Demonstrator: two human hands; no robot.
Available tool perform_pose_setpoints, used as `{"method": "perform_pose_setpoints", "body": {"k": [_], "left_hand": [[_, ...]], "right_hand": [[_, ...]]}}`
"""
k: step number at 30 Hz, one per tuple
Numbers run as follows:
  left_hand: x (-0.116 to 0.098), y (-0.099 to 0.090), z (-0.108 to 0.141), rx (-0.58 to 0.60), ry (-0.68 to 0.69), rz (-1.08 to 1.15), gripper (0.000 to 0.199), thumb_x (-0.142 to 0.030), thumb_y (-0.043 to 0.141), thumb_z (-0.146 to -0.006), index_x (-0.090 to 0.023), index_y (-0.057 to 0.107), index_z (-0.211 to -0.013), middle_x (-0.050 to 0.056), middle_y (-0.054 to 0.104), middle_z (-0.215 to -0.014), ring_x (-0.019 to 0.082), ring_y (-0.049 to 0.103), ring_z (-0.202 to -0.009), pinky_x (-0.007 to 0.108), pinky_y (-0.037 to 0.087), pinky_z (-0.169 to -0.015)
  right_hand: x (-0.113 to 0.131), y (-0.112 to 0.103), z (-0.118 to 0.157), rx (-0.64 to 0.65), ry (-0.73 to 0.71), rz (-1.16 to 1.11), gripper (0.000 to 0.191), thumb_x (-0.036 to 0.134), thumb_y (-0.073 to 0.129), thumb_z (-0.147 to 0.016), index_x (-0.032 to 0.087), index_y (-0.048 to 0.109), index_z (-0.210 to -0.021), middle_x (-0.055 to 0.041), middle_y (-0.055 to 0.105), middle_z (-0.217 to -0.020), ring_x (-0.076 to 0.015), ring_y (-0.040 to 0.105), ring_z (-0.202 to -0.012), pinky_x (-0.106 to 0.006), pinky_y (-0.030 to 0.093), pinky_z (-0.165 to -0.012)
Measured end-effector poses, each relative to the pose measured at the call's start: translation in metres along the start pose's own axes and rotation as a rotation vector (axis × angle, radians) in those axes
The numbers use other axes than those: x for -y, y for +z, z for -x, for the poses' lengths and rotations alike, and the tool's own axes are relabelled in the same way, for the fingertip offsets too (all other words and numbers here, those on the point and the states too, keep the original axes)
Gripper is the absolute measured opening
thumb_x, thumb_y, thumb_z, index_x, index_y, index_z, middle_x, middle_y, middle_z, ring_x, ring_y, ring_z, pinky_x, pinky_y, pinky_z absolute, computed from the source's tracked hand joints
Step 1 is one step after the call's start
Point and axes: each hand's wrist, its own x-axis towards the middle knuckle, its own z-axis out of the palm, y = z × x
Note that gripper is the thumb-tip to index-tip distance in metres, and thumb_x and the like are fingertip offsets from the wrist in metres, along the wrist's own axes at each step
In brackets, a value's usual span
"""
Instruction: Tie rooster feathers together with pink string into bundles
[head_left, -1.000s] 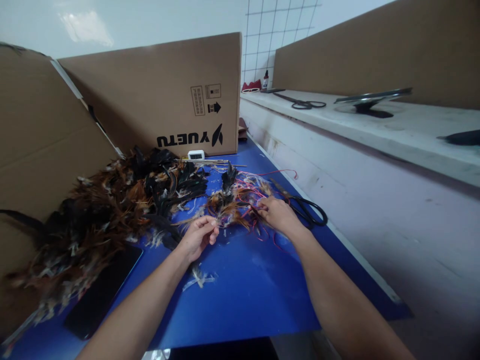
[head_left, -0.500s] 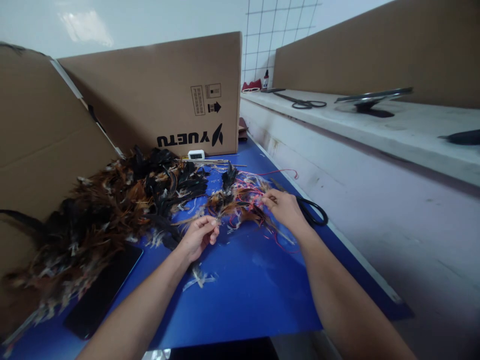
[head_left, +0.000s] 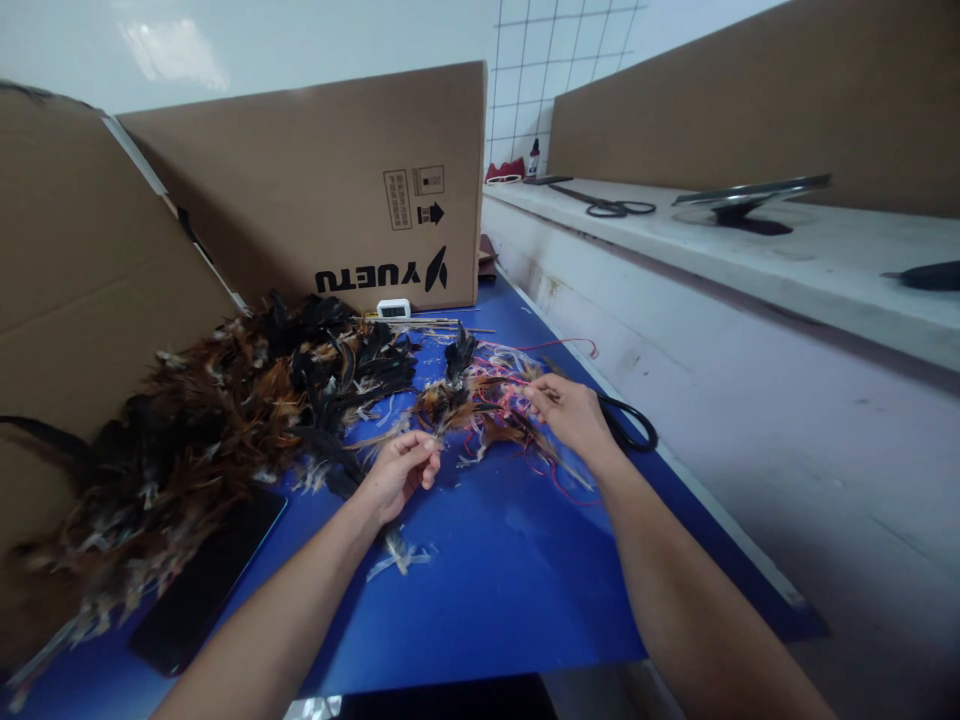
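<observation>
My left hand (head_left: 405, 472) is closed in a pinch on the pale quill end of a small feather bunch (head_left: 442, 402), whose black and brown plumes point away from me. To its right, my right hand (head_left: 568, 412) is also closed, thumb against forefinger, at the edge of a tangle of pink string (head_left: 516, 398). What sits between those fingertips is too small to make out. Loose brown feathers (head_left: 501, 432) lie among the string between both hands. A pale feather tuft (head_left: 403, 553) rests on the blue table (head_left: 510, 590) below my left hand.
A big heap of black and brown feathers (head_left: 247, 390) covers the left side. Near it lies a dark phone (head_left: 206, 585). A small white digital display (head_left: 394, 309) stands before the cardboard box (head_left: 300, 190). Black-handled scissors (head_left: 634, 425) lie beyond my right hand, by the wall ledge (head_left: 720, 250).
My right hand has shifted very slightly, its fingers still pinched by the pink string. The left hand keeps its place and its pinch.
</observation>
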Motion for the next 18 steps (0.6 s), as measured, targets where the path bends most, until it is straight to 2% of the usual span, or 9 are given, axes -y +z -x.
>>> {"method": "perform_pose_setpoints", "body": {"k": [13, 18], "left_hand": [[0.0024, 0.0005, 0.0000, 0.037, -0.010, -0.046, 0.023, -0.032, 0.068, -0.073, -0.013, 0.054, -0.074, -0.001, 0.056, -0.059, 0.005, 0.046, -0.043, 0.018, 0.036, -0.043], [0.0023, 0.0020, 0.0009, 0.043, -0.017, -0.085, 0.024, -0.033, 0.068, -0.073, -0.013, 0.054, -0.074, -0.001, 0.057, -0.059, 0.006, 0.047, -0.043, 0.018, 0.036, -0.043]], "right_hand": [[0.0089, 0.0038, 0.0053, 0.042, -0.077, 0.145, 0.022, 0.037, 0.053, -0.079, 0.020, 0.063, -0.068, -0.0004, 0.062, -0.059, -0.0139, 0.054, -0.054, -0.024, 0.035, -0.056], [0.0091, 0.0046, 0.0056, 0.083, -0.116, 0.174, 0.019, 0.032, 0.051, -0.080, 0.021, 0.063, -0.070, -0.0008, 0.063, -0.060, -0.0141, 0.053, -0.054, -0.024, 0.035, -0.056]]}}
